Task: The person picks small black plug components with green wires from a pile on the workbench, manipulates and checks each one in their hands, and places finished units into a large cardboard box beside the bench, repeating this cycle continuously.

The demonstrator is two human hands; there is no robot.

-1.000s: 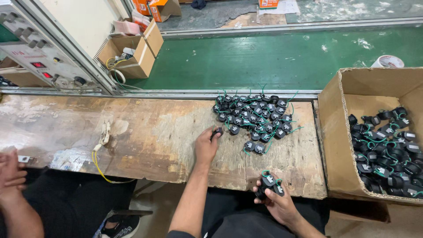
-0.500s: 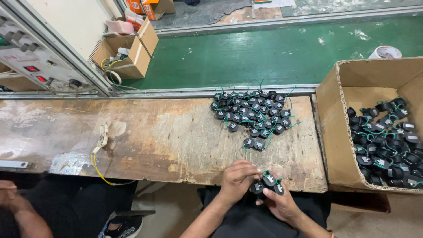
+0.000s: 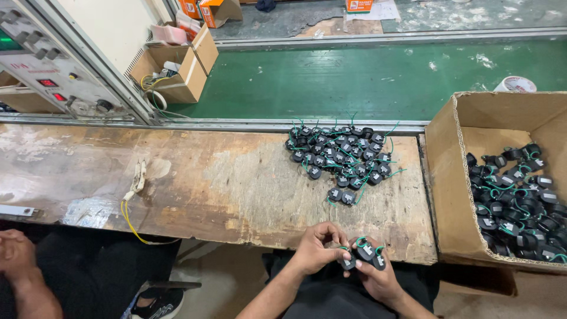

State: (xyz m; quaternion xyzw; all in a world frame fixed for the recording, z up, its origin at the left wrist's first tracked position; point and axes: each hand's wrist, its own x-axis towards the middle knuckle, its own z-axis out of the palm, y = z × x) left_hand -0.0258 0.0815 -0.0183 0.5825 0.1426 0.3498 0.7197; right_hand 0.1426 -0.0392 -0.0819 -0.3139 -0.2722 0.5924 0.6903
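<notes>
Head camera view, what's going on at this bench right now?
A person sits at a worn wooden workbench, both hands at its near edge. The left hand and right hand together hold a few small black parts with green wires. A pile of the same parts lies on the bench ahead, and a cardboard box to the right holds many more. Another person's hand shows at the far left.

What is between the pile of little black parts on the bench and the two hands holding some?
Only bare, worn wooden bench, as the head view shows. Nothing lies between the pile and the left hand or right hand.
</notes>
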